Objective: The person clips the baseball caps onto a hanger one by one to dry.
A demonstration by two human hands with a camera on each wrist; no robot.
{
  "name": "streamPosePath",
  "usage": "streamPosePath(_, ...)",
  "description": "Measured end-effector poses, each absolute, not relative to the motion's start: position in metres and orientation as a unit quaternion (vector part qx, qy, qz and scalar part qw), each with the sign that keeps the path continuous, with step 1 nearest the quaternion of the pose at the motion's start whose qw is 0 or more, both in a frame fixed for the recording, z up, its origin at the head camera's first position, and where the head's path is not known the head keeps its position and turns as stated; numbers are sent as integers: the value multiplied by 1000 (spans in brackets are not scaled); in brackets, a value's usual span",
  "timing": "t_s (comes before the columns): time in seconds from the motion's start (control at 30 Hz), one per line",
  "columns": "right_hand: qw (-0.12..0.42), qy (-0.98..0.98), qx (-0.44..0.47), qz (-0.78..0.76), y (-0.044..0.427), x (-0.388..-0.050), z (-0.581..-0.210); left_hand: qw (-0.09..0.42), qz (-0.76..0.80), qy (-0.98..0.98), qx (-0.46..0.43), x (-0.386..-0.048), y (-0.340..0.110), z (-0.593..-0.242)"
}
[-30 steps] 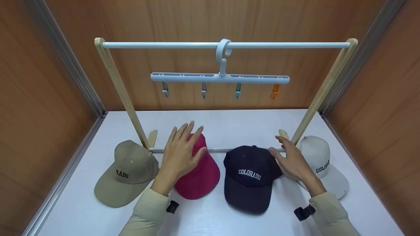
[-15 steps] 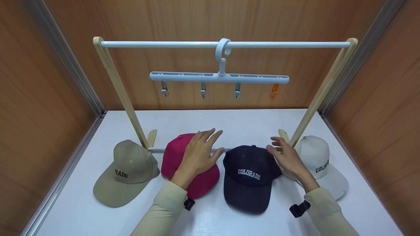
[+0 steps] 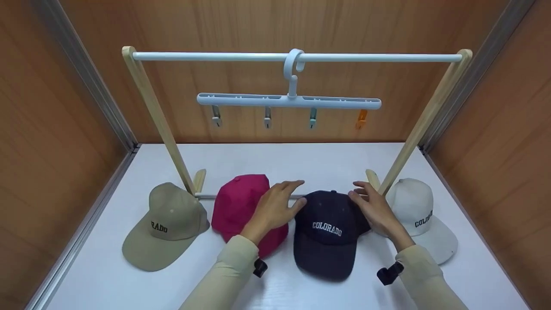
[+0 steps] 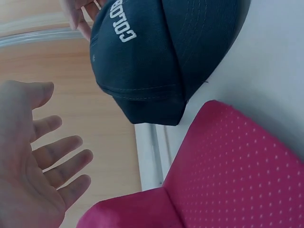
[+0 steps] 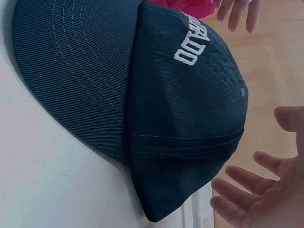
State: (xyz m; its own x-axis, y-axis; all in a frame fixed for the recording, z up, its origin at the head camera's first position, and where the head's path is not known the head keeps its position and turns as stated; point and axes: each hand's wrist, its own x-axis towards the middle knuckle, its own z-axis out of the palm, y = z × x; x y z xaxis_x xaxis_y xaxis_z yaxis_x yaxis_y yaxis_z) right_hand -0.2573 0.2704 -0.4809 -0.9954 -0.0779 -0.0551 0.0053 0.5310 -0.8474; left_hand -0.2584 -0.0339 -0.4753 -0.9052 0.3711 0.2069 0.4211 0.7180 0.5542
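A dark navy cap point(image 3: 327, 232) with white COLORADO lettering lies on the white table between my hands, brim toward me. My left hand point(image 3: 275, 206) hovers at its left side, above the edge of a crimson cap point(image 3: 239, 204). In the left wrist view the left hand's fingers point(image 4: 61, 152) are spread and hold nothing. My right hand point(image 3: 376, 209) is at the navy cap's right side, its fingers loosely bent; the right wrist view shows a gap between these fingers point(image 5: 242, 190) and the cap point(image 5: 185, 104).
A khaki cap point(image 3: 172, 224) lies at far left, a pale grey cap point(image 3: 413, 206) at far right. Behind stands a wooden rack point(image 3: 157, 116) with a white top bar point(image 3: 215, 57). From it hangs a light blue hanger point(image 3: 258, 100) with several clips, one an orange clip point(image 3: 361, 119).
My left hand has moved right, from over the crimson cap toward the navy cap, uncovering more of the crimson one. My right hand has shifted slightly left. The caps have stayed put.
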Motion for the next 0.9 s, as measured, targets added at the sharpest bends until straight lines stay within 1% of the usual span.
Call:
streamPosePath(0.2,40,882,-24,-469,270,-258,-483,12,-342,-917,-205,-265,-26,-481)
streamPosePath(0.33,42,882,-21,-468,269,-261,-486,12,-356,-911,-209,-269,-22,-486)
streamPosePath(0.6,70,872,-14,-485,271,-264,-495,8,-380,-901,-207,-270,-20,-488)
streamPosePath(0.9,105,829,-16,-549,276,-271,-507,4,-387,-899,-205,-270,-19,-486)
